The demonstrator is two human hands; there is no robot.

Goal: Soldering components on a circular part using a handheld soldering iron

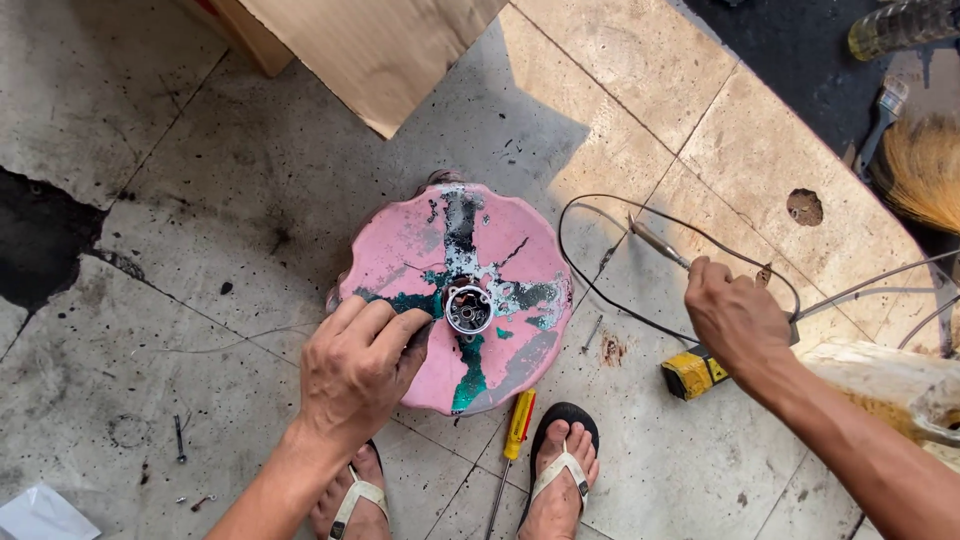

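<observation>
Pink and worn, the round cover [500,290] lies flat on the stone floor [200,250], just in front of the person's feet. Its small metal hub [469,308] in the middle is bare and open. The left hand [360,365] rests on the cover beside the hub, fingers curled loosely, gripping nothing. The right hand [735,320] is closed around a thin metal tool [655,240] with a black wire [600,290], held up away from the cover. So nothing touches the hub yet. A screwdriver [515,430] lies near the feet, and a yellow block [692,373] sits under the right wrist.

Left hand [358,368] low at seven o'clock, knuckles up, fingers curled inward, right hand [735,318] out at three o'clock, closed in a pinch, forearm stretched long.
</observation>
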